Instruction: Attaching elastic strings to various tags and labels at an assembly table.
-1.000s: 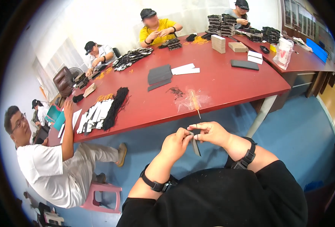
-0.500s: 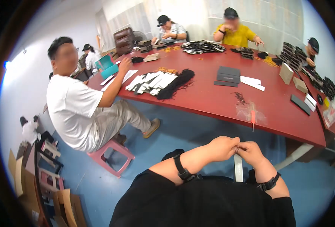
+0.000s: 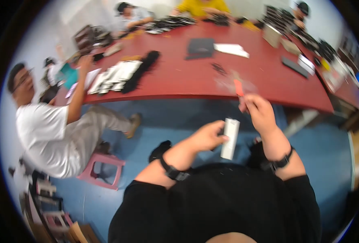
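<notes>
My left hand [image 3: 209, 137] is closed on a narrow white strip [image 3: 230, 139], which stands nearly upright above the floor in front of my lap. My right hand [image 3: 261, 111] reaches to the near edge of the red table [image 3: 175, 77]. Its fingertips pinch near the lower end of a thin tool with an orange handle [image 3: 238, 87]; blur softens the exact contact. Under the handle lies a clear plastic bag [image 3: 248, 86]. Just beyond are small dark pieces [image 3: 218, 69].
A dark flat box [image 3: 200, 47] and white sheets [image 3: 232, 50] lie farther back. White strips [image 3: 116, 76] and a black cord bundle [image 3: 142, 73] are piled left, beside a person in a white shirt [image 3: 45, 133] on a pink stool [image 3: 104, 170]. Other people sit across the table.
My hands, earlier together at the white strip, have separated. The right hand has moved up to the orange-handled tool; the left keeps the strip. The whole view has shifted.
</notes>
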Demonstrator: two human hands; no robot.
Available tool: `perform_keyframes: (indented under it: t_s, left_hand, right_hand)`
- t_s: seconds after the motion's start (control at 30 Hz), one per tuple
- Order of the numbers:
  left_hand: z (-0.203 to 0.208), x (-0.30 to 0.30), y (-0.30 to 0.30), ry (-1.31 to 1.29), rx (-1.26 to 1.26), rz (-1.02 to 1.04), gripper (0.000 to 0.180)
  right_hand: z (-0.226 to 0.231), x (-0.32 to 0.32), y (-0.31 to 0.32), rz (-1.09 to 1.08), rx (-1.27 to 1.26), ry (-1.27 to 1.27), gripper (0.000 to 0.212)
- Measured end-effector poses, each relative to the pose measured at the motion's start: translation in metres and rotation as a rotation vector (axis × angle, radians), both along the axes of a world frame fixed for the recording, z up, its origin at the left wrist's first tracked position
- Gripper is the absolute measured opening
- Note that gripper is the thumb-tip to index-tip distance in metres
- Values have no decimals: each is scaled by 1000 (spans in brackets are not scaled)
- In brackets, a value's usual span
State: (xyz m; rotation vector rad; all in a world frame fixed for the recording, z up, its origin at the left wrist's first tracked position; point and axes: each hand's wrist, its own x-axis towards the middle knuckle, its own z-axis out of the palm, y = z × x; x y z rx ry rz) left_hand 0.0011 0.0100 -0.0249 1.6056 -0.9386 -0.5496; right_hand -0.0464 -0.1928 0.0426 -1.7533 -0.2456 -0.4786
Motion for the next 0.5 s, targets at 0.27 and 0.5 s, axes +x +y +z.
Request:
perform_keyframes:
  t_s: [0.27, 0.5]
  left_hand:
    - [8, -1, -7, 303, -129, -281, 32]
    - [7, -6, -18, 609, -295, -368, 37]
  right_hand:
    - [-15, 4, 1, 111, 534, -223, 14]
    - [4, 21, 23, 226, 969, -359, 13]
